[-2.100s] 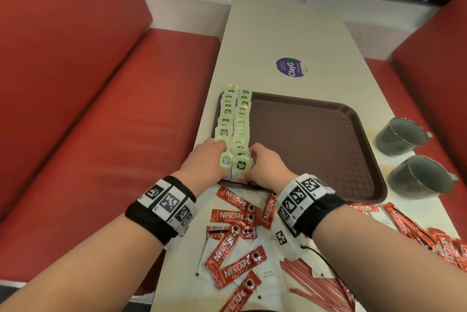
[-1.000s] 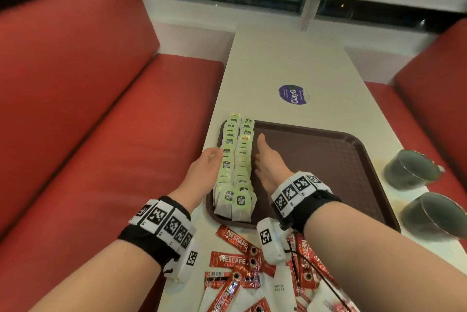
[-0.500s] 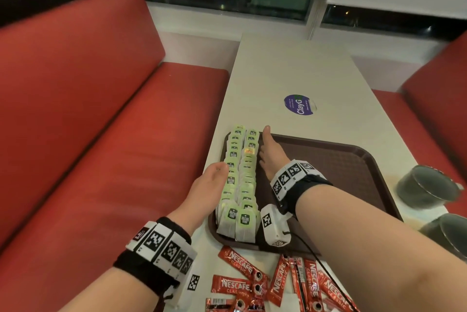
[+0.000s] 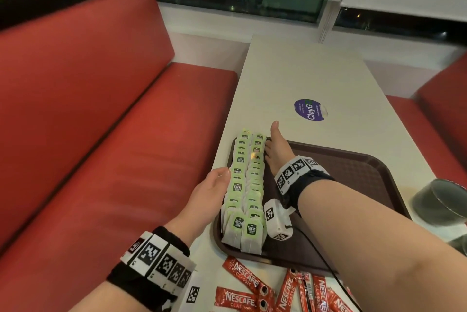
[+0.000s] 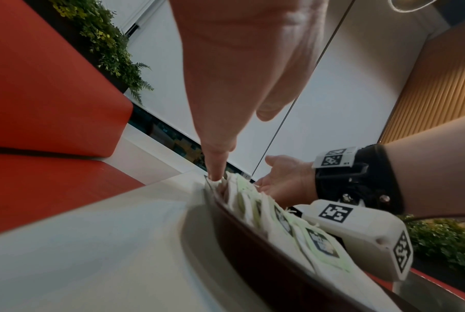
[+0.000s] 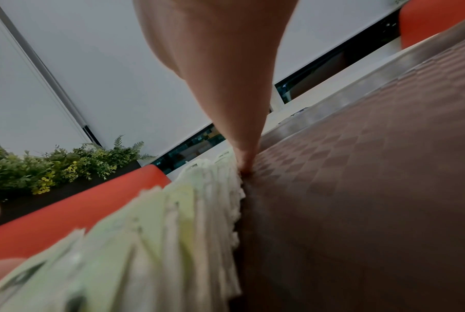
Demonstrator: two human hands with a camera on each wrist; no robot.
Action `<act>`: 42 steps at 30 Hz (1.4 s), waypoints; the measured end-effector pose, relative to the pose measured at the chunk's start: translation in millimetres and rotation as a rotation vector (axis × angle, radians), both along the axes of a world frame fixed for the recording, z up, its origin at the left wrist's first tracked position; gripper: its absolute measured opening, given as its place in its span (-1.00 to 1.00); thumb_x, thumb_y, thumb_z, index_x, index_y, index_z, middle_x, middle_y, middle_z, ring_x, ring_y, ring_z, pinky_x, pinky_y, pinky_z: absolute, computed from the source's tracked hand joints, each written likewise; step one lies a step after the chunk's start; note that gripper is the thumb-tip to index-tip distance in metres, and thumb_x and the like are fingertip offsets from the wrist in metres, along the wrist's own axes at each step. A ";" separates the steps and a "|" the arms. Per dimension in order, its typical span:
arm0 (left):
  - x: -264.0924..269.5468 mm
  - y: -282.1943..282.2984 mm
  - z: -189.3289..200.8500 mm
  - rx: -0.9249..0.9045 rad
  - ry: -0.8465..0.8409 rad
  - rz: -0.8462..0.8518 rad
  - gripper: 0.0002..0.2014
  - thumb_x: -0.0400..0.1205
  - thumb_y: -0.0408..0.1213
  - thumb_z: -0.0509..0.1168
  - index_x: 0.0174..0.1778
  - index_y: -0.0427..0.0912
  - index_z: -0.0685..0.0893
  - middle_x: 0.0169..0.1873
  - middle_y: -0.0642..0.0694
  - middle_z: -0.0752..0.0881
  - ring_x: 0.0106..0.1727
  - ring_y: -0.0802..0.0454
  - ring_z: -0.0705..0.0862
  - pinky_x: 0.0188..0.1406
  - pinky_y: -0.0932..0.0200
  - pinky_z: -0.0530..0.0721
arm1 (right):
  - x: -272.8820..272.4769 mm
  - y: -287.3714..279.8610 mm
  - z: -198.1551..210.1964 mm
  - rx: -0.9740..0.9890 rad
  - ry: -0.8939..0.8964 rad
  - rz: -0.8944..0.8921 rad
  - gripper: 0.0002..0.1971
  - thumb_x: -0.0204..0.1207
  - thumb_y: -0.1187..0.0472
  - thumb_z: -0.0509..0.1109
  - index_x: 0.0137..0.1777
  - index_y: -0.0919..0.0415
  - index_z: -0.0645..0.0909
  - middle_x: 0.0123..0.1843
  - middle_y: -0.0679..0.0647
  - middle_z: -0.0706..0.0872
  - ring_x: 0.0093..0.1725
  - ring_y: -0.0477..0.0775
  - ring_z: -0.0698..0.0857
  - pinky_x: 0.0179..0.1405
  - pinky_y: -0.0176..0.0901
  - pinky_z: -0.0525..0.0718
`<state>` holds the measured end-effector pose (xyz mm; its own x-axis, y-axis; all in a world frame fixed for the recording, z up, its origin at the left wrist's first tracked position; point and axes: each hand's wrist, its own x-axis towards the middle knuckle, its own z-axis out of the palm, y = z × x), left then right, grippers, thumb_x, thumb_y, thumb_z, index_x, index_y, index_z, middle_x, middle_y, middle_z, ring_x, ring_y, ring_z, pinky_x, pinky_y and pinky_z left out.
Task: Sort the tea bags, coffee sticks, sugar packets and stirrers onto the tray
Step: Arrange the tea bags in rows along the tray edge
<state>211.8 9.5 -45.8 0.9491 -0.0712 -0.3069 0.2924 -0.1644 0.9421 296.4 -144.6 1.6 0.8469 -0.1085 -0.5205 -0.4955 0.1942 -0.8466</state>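
Head view: two rows of tea bags (image 4: 246,185) lie along the tray's (image 4: 353,172) left edge. Left hand (image 4: 211,191), fingers straight, flat vs the rows' outer side; right hand (image 4: 276,152), fingers straight, flat vs the inner side. Coffee sticks (image 4: 243,281) on the table (image 4: 290,77), near the tray's front.
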 end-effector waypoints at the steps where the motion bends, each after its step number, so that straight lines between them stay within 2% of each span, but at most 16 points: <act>1: 0.4 0.5 -1.0 -0.005 0.000 -0.001 -0.80 0.70 0.11 0.09 0.20 0.25 0.45 0.18 0.21 0.59 0.30 0.18 0.55 0.38 0.16 0.45 | 0.6 1.3 1.1 0.007 0.003 0.012 -0.30 0.67 -0.27 -0.06 0.58 0.27 0.29 0.53 0.19 0.47 0.50 0.15 0.46 0.16 -0.14 0.40; 5: -0.4 1.9 -1.2 -0.017 -0.001 -0.003 -0.83 0.68 0.12 0.11 0.16 0.31 0.47 0.23 0.20 0.60 0.33 0.20 0.54 0.43 0.12 0.45 | 0.2 3.2 3.9 -0.007 0.020 0.005 -0.29 0.68 -0.25 -0.04 0.62 0.29 0.21 0.56 0.21 0.41 0.54 0.18 0.40 0.15 -0.12 0.40; 7: -1.3 3.3 -1.0 -0.028 0.007 0.000 -0.86 0.70 0.10 0.09 0.14 0.31 0.48 0.24 0.16 0.59 0.35 0.18 0.53 0.46 0.08 0.43 | -1.3 1.4 5.1 -0.021 0.032 -0.039 -0.23 0.65 -0.31 -0.03 0.66 0.26 0.12 0.62 0.22 0.32 0.60 0.17 0.32 0.39 -0.05 0.37; 9: -4.4 7.8 -1.1 -0.045 0.017 0.017 -0.81 0.68 0.13 0.09 0.17 0.29 0.48 0.29 0.12 0.57 0.40 0.14 0.49 0.51 0.01 0.39 | -3.3 -4.6 3.1 -0.026 0.067 -0.039 -0.18 0.61 -0.37 -0.07 0.69 0.21 -0.01 0.68 0.19 0.18 0.65 0.15 0.19 0.57 0.05 0.20; 13: -21.0 22.2 2.8 -0.092 0.059 -0.006 -0.62 0.66 0.16 0.09 0.37 0.20 0.43 0.38 0.07 0.52 0.42 0.14 0.48 0.50 0.10 0.39 | -45.3 -23.0 8.6 0.010 0.135 0.179 -0.15 0.60 -0.38 -0.11 0.69 0.21 -0.12 0.72 0.14 -0.01 0.70 0.10 -0.03 0.65 0.14 -0.06; 15: -32.0 27.6 8.4 -0.095 0.073 -0.035 -0.69 0.65 0.14 0.13 0.28 0.22 0.49 0.33 0.11 0.55 0.39 0.17 0.51 0.47 0.12 0.42 | -80.0 -31.7 13.7 -0.015 0.134 0.240 -0.16 0.61 -0.37 -0.09 0.69 0.20 -0.10 0.71 0.16 -0.01 0.70 0.12 -0.02 0.65 0.13 -0.05; 18: -44.8 26.1 18.9 0.212 -0.017 -0.161 -0.69 0.65 -0.02 0.26 0.32 0.24 0.51 0.26 0.18 0.60 0.23 0.25 0.56 0.30 0.25 0.45 | -123.1 -38.5 8.0 -0.062 0.188 0.315 -0.23 0.62 -0.29 0.06 0.69 0.15 0.02 0.69 0.09 0.14 0.67 0.13 0.13 0.65 0.09 0.06; 21: -50.7 12.8 29.6 0.641 -0.287 -0.420 -0.56 0.65 -0.22 0.28 0.46 0.12 0.45 0.36 0.20 0.51 0.35 0.21 0.40 0.36 0.34 0.29 | -141.6 -38.6 -9.2 -0.574 0.060 0.494 -0.26 0.52 -0.12 0.39 0.63 0.10 0.22 0.59 0.06 0.40 0.52 0.08 0.43 0.53 0.03 0.37; 22: -50.6 7.2 31.3 0.749 -0.386 -0.515 -0.53 0.65 -0.24 0.27 0.49 0.12 0.42 0.43 0.20 0.47 0.42 0.18 0.32 0.43 0.29 0.22 | -143.9 -36.3 -12.5 -0.717 0.006 0.554 -0.23 0.49 -0.07 0.45 0.63 0.11 0.22 0.56 0.07 0.44 0.47 0.06 0.49 0.48 -0.05 0.43; 24: -46.8 -1.0 30.5 0.923 -0.481 -0.666 -0.48 0.64 -0.30 0.24 0.53 0.12 0.36 0.47 0.19 0.43 0.43 0.07 0.30 0.44 0.09 0.31 | -146.3 -27.9 -14.1 -0.820 -0.012 0.639 -0.18 0.48 -0.03 0.48 0.64 0.15 0.17 0.52 0.08 0.48 0.43 0.05 0.52 0.34 -0.19 0.45; 28: -41.3 -10.6 25.3 1.141 -0.506 -0.762 -0.49 0.61 -0.35 0.20 0.50 0.08 0.38 0.37 0.10 0.54 0.27 -0.02 0.40 0.17 0.01 0.45 | -146.2 -12.1 -13.8 -0.896 -0.006 0.723 -0.34 0.50 0.04 0.46 0.52 0.22 0.29 0.33 0.09 0.61 0.09 -0.02 0.57 -0.05 -0.30 0.46; 30: -41.8 -9.9 20.6 1.187 -0.503 -0.756 -0.52 0.60 -0.34 0.20 0.45 0.06 0.41 0.31 0.08 0.57 0.24 -0.03 0.41 0.12 0.02 0.43 | -145.4 -7.1 -15.7 -0.882 0.005 0.697 -0.44 0.49 0.11 0.46 0.43 0.21 0.38 0.29 0.09 0.64 0.02 -0.04 0.56 -0.10 -0.26 0.50; 33: -44.2 -6.8 16.7 1.205 -0.521 -0.722 -0.59 0.60 -0.27 0.22 0.39 0.05 0.45 0.24 0.09 0.57 0.24 -0.02 0.41 0.13 0.03 0.43 | -148.2 -4.4 -19.1 -0.849 0.002 0.654 -0.52 0.51 0.16 0.42 0.40 0.21 0.42 0.29 0.12 0.66 0.18 0.07 0.64 0.00 -0.22 0.57; 36: -46.6 -4.1 16.3 1.192 -0.537 -0.673 -0.63 0.60 -0.21 0.23 0.34 0.03 0.48 0.21 0.08 0.55 0.25 -0.01 0.41 0.14 0.05 0.42 | -151.3 -2.0 -17.9 -0.755 0.023 0.572 -0.41 0.60 0.13 0.33 0.57 0.25 0.24 0.44 0.12 0.56 0.34 0.08 0.57 0.01 -0.33 0.43; 39: -47.0 -3.1 14.3 1.182 -0.542 -0.634 -0.63 0.59 -0.19 0.26 0.33 0.02 0.49 0.22 0.07 0.54 0.26 -0.01 0.39 0.14 0.07 0.41 | -155.3 0.6 -18.3 -0.470 0.041 0.388 -0.28 0.65 0.06 0.28 0.69 0.21 -0.01 0.58 0.04 0.38 0.48 0.03 0.43 0.19 -0.30 0.34; 42: -46.1 -2.9 11.4 1.151 -0.514 -0.599 -0.59 0.58 -0.23 0.28 0.36 0.05 0.46 0.23 0.08 0.53 0.28 0.00 0.38 0.17 0.08 0.39 | -157.1 4.5 -21.7 -0.211 0.010 0.302 -0.34 0.69 0.06 0.22 0.68 0.16 -0.01 0.53 -0.12 0.38 0.30 -0.19 0.37 0.25 -0.26 0.32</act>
<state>165.6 6.6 -34.4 0.8872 -0.4503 -0.1009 -0.4300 -0.8861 0.1732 139.3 -140.1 -20.0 0.8520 0.0398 -0.5221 -0.5126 -0.1401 -0.8472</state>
